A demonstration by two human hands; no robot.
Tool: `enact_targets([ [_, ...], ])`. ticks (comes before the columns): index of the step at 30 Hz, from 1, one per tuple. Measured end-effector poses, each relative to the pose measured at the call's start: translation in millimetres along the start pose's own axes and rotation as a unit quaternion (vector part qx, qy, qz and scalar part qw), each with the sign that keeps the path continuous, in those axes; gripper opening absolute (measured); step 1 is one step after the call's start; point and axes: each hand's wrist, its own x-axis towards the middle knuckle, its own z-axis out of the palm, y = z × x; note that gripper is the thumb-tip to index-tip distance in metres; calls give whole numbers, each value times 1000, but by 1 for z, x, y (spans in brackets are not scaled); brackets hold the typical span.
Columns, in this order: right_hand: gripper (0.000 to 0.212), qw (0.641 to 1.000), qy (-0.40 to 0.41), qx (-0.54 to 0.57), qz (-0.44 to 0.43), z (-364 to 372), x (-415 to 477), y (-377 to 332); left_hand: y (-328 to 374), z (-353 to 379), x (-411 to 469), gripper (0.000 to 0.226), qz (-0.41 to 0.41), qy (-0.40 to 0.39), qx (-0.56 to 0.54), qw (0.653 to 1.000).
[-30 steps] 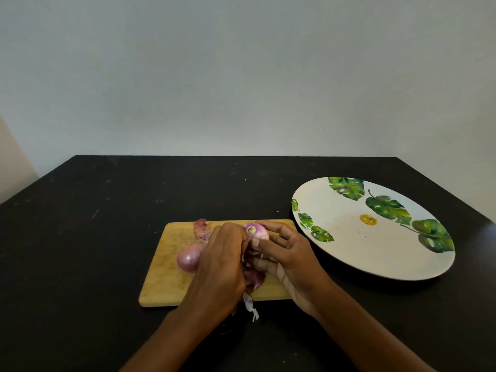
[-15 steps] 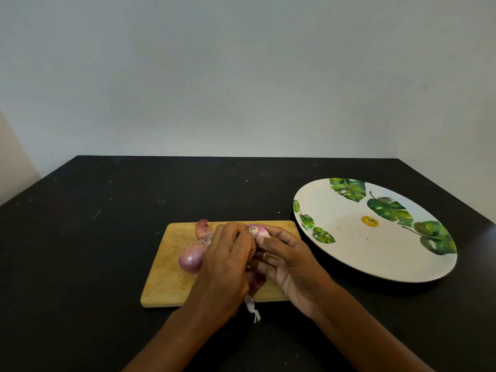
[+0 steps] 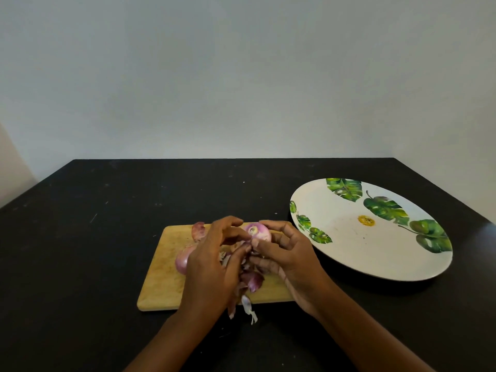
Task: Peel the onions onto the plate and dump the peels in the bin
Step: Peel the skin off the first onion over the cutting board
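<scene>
Whole onion (image 3: 182, 262), left on the cutting board (image 3: 161, 277), is half hidden behind the left hand (image 3: 212, 267), whose fingertips pinch the peeled onion (image 3: 256, 231). The right hand (image 3: 291, 260) curls round it above the board. Peels (image 3: 252, 283) beneath are partly covered. Black table (image 3: 80, 237), grey wall (image 3: 241, 76). Leaf-printed plate (image 3: 349, 253) stands apart, right.

A dark black tabletop (image 3: 107, 237) is sitting against a plain, pale grey wall (image 3: 241, 76). Soft light is falling on both.

No writing, label, brand or number can be read; the small yellow mark (image 3: 365, 220) on the plate (image 3: 346, 264), at right of frame, is too blurred.
</scene>
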Motion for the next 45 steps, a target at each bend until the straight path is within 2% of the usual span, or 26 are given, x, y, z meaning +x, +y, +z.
enact_targets([
  [6,37,998,9,-66,-22,0,0,1,2,-1,2,48,-5,-7,8,1000],
  [8,35,998,5,-55,-21,1,0,1,4,-1,0,34,-13,-31,-12,999],
  [11,32,999,-8,21,22,5,-1,0,3,1,-3,6,-30,-66,-30,997],
  [15,30,987,-22,143,67,7,-2,-6,4,1,-3,16,-21,-59,-57,996],
  [18,46,978,-22,195,67,2,-1,-12,6,2,-3,23,-19,-37,-56,998],
  [20,49,972,-23,222,73,0,-1,-13,5,2,-2,23,-15,-8,-42,999],
  [22,49,962,-25,259,76,0,-1,-12,1,2,-1,33,-17,25,-21,999],
  [25,42,951,-29,295,81,-1,-1,-12,-3,0,1,57,-20,56,0,998],
  [30,31,940,-29,327,96,-2,-2,-15,-5,0,2,51,-1,92,36,995],
  [32,41,934,-22,343,101,-4,0,-15,-6,-3,4,40,7,107,48,993],
  [35,78,925,-21,368,95,-9,3,-15,-8,-6,6,35,-5,112,59,992],
  [36,79,925,-21,366,96,-10,4,-14,-7,-6,6,34,-8,101,62,993],
  [39,56,936,-14,333,111,-10,4,-13,-12,-2,2,30,11,70,99,993],
  [42,47,944,-26,306,118,-8,3,-12,-18,0,0,14,25,59,123,990],
  [45,43,950,-30,289,117,-6,1,-13,-18,0,0,27,35,50,117,991],
])
